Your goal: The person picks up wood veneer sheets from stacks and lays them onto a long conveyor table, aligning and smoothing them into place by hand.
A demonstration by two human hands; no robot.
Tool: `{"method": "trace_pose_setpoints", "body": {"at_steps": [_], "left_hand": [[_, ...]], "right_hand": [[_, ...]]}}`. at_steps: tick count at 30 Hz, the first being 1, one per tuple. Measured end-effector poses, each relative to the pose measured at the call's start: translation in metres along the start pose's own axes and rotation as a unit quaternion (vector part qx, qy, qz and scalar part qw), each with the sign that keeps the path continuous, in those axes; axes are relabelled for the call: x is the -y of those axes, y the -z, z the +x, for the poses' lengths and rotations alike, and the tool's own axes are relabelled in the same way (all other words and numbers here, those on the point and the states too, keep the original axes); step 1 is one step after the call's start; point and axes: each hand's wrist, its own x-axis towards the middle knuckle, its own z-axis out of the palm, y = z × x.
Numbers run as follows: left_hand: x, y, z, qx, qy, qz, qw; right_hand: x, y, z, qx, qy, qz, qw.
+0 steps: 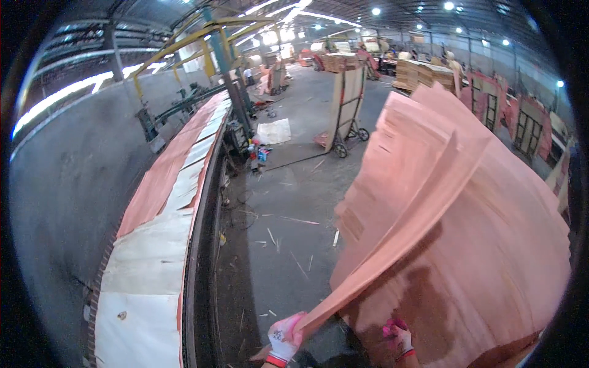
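Observation:
My left hand [286,338], in a white glove with pink fingers, is closed on the near corner of a pinkish wood veneer sheet [399,245]. The sheet's edge is raised and bent into a long curl running to the far right. Beneath it lies a broad stack of pink veneer [503,264] with a darker damp-looking patch. Over that dark patch is my right hand [400,338], gloved the same way, its fingers slightly apart with nothing seen in them. Whether its fingertips touch the veneer is hard to see.
At left runs a long conveyor [205,245] bearing white and pink veneer sheets [144,260]. Wood slivers litter the grey floor [282,202]. Ahead stands a wheeled cart [346,110] with an upright panel. Stacked veneer [423,75] and more upright racks [527,129] stand farther right.

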Motion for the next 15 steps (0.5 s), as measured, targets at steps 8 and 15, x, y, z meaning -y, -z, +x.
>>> {"method": "trace_pose_setpoints", "body": {"at_steps": [8, 15], "left_hand": [[0.058, 0.102, 0.08, -0.116, -0.102, -0.046, 0.987], [0.128, 0.164, 0.133, -0.149, -0.042, -0.059, 0.986]], "right_hand": [[-0.039, -0.153, 0.133, 0.321, -0.149, 0.081, 0.932], [-0.024, -0.338, 0.232, 0.233, -0.186, 0.001, 0.954]]}}
